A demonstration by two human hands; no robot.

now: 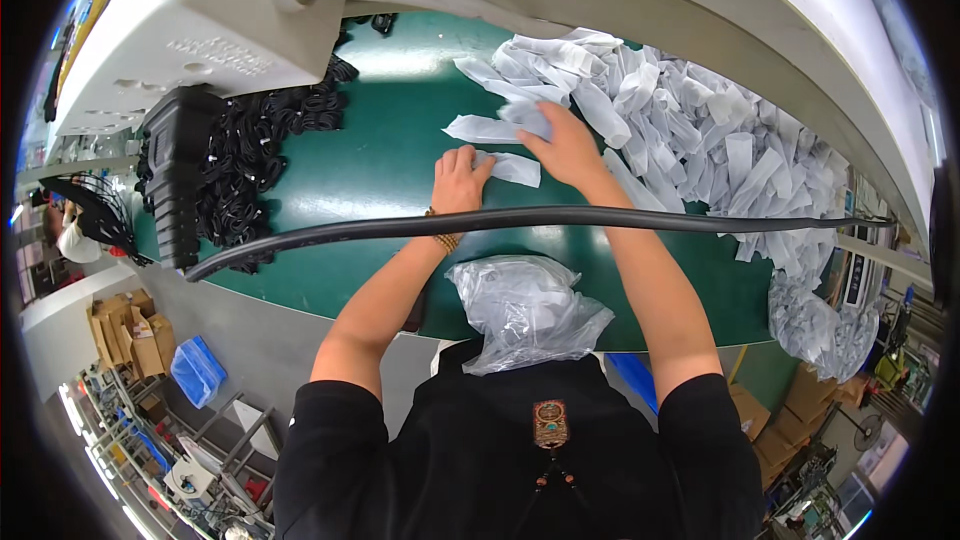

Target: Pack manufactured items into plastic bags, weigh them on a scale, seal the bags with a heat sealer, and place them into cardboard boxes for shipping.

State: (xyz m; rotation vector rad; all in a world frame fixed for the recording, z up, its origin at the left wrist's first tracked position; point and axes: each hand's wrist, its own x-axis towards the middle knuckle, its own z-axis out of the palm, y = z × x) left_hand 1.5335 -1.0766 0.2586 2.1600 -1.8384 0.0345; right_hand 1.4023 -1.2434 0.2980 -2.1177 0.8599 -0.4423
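**Both hands on small white bags at the green table**

The left hand (458, 178) lies flat, palm down, on the green table (380, 160), w/ fingers together and pressing the near end of one small white bag (512, 168). It is not closed around anything. The right hand (568, 148) is just beside it, at the edge of the big pile of white bags (700, 130); its fingers bend over another bag (490, 128) from the pile, but if they really pinch it or only rest on it, I cannot tell.

The flat bag is on the table between the two hands, touching both. The pile is to the right of the hands and goes up to the far rim of the table.

A thick black cable (520, 220) crosses in front of both forearms, nearer to the person than the hands. Left of the hands, well apart, is a heap of black cords (250, 160). A crumpled clear plastic bag (525, 310) hangs at the near edge of the table, btw. the arms.
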